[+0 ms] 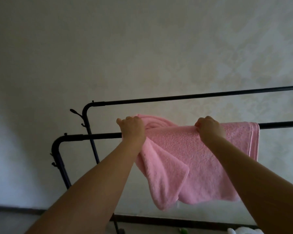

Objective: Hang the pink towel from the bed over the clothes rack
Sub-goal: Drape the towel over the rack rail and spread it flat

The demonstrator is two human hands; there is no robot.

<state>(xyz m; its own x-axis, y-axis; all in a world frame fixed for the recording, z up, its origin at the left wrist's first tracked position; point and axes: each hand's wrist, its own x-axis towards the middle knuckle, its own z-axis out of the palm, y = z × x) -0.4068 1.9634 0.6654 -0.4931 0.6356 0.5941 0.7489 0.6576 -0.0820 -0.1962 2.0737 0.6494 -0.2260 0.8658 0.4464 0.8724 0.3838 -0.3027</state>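
Observation:
The pink towel [184, 154] is draped over the near bar of the black clothes rack [85, 137], its front part hanging down in folds toward me. My left hand [133, 128] grips the bunched left end of the towel at the bar. My right hand [209, 128] pinches the towel's top fold on the bar further right. The towel's right edge lies flat over the bar. Part of the bar is hidden under the towel and my hands.
A second, farther rack bar [176, 98] runs parallel above and behind. Small hooks [74, 112] stick out at the rack's left posts. A pale patterned wall [142, 48] stands close behind. Green and white items [235, 231] lie on the floor at the bottom right.

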